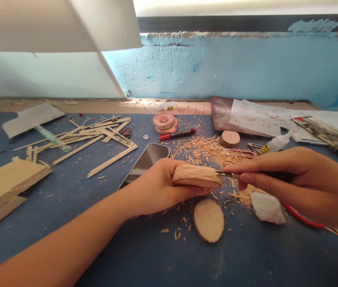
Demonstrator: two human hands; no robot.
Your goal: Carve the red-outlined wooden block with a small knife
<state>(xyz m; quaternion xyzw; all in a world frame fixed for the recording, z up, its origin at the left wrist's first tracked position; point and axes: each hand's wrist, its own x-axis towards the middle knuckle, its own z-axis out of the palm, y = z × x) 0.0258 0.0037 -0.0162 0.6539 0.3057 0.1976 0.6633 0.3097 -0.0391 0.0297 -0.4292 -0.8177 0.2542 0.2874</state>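
My left hand (157, 187) is closed around a flat oval piece of carved wood (197, 176), held edge-up above the blue table (67, 191). My right hand (294, 183) pinches a thin metal blade tool (227, 174) whose tip touches the right end of the wood piece. A pile of wood shavings (210, 151) lies just behind the hands. Below them an oval wood slice (208, 220) lies flat on the table.
A phone (146, 161) lies face up by my left wrist. Thin wooden sticks (97, 137) are scattered at the left, wood blocks (4, 187) at the far left. A red marker (177, 134), round wood pieces (164, 120), a glue bottle (276, 142), crumpled paper (267, 207) and papers (255, 117) lie around.
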